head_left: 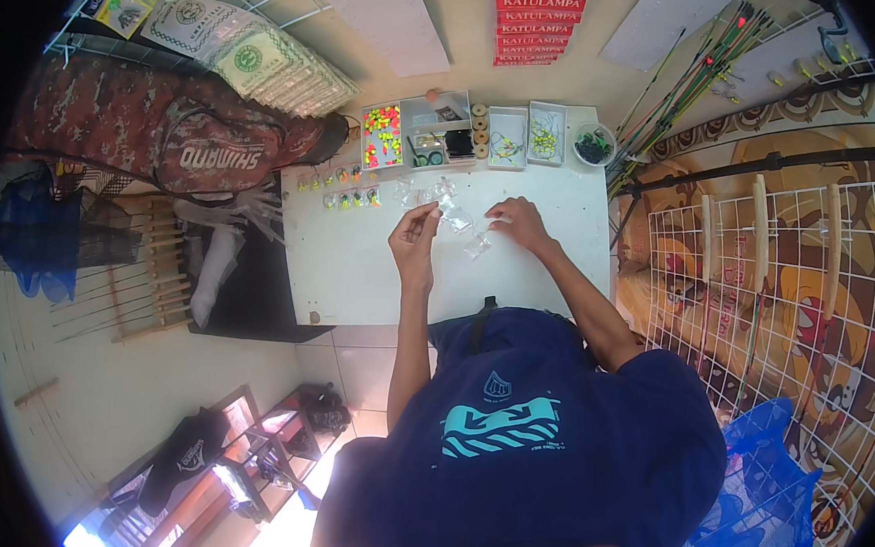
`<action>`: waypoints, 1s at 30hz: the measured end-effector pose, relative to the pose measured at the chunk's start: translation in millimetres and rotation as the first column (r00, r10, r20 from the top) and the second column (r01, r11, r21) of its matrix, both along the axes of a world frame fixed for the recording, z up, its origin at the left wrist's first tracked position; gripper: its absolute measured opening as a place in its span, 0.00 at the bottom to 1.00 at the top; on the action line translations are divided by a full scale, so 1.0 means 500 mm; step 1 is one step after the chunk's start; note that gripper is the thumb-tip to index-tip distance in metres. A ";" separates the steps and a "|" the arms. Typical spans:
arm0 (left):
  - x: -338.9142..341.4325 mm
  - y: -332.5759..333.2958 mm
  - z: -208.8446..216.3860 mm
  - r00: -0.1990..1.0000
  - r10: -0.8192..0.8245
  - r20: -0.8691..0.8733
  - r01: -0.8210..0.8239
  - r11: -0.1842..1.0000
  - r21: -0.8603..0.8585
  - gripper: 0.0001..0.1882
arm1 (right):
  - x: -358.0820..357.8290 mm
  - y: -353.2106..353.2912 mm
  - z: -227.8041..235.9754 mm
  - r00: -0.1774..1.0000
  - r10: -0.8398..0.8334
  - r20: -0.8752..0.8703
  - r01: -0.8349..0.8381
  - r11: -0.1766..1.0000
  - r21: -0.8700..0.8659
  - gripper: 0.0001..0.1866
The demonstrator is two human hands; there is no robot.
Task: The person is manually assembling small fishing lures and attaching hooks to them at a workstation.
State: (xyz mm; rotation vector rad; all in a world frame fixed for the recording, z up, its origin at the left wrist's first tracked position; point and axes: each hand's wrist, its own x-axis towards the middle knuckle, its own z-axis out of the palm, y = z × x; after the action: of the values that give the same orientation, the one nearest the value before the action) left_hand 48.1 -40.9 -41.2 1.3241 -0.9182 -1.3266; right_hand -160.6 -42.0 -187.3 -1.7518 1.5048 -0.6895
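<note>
On our white table [358, 278], small clear plastic bags [477, 244] lie between our 2 hands. Our right hand [520, 222] has bent fingers, grip unclear; our left hand [412, 237] seemingly pinches 1 bag. Thin film likely clings, so we should separate edges gently, away from the lures [358, 198] at far left.

On the white desk [347, 269], your broadest bare area lies left of the clear plastic bags [462, 221], beyond your left forearm [413, 320]. Room also lies open in front of the bags, between your arms, and right of them, past your right fingers [506, 210]. Behind them, open boxes [508, 164] and a round tub [594, 147] bar you; left of their far end, small lures [337, 200] obstruct.
</note>
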 end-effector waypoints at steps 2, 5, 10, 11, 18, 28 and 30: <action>0.013 0.002 -0.002 0.999 0.025 -0.024 -0.026 1.000 -0.014 0.09 | 0.023 0.010 0.007 0.996 0.051 -0.074 -0.054 0.998 -0.032 0.11; 0.024 0.002 -0.002 0.997 0.043 -0.059 -0.044 0.999 -0.022 0.08 | 0.036 0.016 0.014 0.988 0.066 -0.138 -0.066 0.998 0.001 0.09; 0.015 0.011 0.013 0.999 0.038 -0.027 -0.039 0.998 -0.046 0.09 | 0.031 0.042 0.013 0.990 -0.010 -0.139 -0.001 0.997 -0.082 0.07; 0.012 0.014 0.018 0.999 0.033 -0.010 -0.034 0.999 -0.036 0.09 | 0.031 0.044 0.016 0.995 -0.050 -0.084 0.040 0.992 -0.119 0.06; -0.001 0.030 0.008 0.999 -0.047 0.003 0.047 0.998 -0.050 0.10 | 0.037 0.032 0.124 0.862 -0.198 0.467 0.138 0.977 0.160 0.05; -0.040 0.027 0.037 0.981 -0.179 -0.079 0.171 0.980 -0.097 0.09 | 0.043 0.030 0.307 0.665 -0.086 0.742 0.002 0.994 0.114 0.07; -0.039 0.028 0.037 0.983 -0.173 -0.059 0.166 0.980 -0.114 0.10 | 0.037 0.031 0.315 0.647 -0.076 0.759 -0.006 0.994 0.105 0.07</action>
State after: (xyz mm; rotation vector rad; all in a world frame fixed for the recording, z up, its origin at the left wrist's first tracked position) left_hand 28.4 -27.0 -23.0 1.1299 -1.0591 -1.4227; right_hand -142.0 -26.4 -29.8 -1.1009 0.9389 -1.1728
